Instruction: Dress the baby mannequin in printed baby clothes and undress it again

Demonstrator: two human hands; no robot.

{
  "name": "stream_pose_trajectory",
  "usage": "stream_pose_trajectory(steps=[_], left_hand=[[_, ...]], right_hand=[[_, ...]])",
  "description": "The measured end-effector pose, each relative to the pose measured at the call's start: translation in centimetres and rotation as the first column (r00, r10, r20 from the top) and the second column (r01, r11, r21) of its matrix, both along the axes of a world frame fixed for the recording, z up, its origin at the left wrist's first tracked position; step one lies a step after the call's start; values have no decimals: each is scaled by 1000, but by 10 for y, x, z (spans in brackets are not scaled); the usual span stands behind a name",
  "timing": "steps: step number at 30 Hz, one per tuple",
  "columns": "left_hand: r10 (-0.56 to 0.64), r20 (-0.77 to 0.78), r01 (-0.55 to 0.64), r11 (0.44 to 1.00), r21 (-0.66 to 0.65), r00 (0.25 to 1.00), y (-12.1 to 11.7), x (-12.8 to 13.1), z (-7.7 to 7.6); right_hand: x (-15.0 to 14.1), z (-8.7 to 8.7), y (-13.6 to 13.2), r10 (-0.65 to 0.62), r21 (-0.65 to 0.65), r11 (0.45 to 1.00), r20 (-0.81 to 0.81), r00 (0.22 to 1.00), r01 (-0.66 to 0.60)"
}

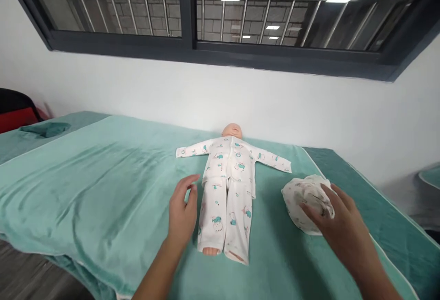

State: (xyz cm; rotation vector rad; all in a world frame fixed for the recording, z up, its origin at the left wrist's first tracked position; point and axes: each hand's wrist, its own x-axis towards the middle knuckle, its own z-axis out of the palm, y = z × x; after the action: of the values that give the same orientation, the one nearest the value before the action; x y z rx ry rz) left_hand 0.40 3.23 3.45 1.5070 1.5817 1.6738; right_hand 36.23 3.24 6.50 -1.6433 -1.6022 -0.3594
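Note:
A baby doll (233, 130) lies on its back on the green sheet, its head toward the wall. It wears a white long-sleeved top (228, 158) and white pants (225, 217), both printed with small green and pink figures. The sleeves stretch out to both sides, and toes show at one pant cuff. My left hand (184, 210) is beside the pants on the left, thumb and fingers apart, holding nothing. On the right, my right hand (338, 215) has its thumb and fingers around the top of a crumpled white printed cloth bundle (299, 206). The bundle's exact kind is unclear.
A light green plush sheet (113, 190) covers the table, over a darker green cover (330, 162). A folded dark green cloth (46, 129) lies at the far left, near a red and black chair (17, 112). Behind are a white wall and a barred window (187, 43).

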Motion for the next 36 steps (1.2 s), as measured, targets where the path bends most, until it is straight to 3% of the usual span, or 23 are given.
stream_pose_trajectory(steps=[3, 5, 9, 12, 16, 22, 30, 36], left_hand=[[-65, -17, 66, 997, 45, 998, 64, 16, 21], [-144, -102, 153, 985, 81, 984, 107, 28, 35], [-246, -287, 275, 959, 66, 926, 176, 54, 55], [-344, -343, 349, 936, -50, 874, 203, 64, 55], [-348, -376, 324, 937, -129, 859, 209, 63, 46], [-304, -442, 236, 950, -203, 844, 205, 62, 44], [-305, -419, 231, 948, -218, 855, 208, 60, 42], [-287, -340, 205, 945, -257, 896, 207, 64, 45]], right_hand=[[-57, -4, 1, 159, 51, 986, -84, 984, -156], [-96, -4, 23, 302, -20, 951, -159, 940, -309], [-143, 9, 106, 406, -78, 881, -381, 831, -467], [-155, 17, 170, 400, -70, 873, -464, 790, -483], [-158, 7, 207, 417, -113, 825, -540, 731, -554], [-155, -3, 206, 453, -148, 782, -532, 715, -606], [-159, -1, 211, 421, -144, 809, -535, 733, -570], [-157, 1, 209, 414, -162, 796, -559, 719, -584]])
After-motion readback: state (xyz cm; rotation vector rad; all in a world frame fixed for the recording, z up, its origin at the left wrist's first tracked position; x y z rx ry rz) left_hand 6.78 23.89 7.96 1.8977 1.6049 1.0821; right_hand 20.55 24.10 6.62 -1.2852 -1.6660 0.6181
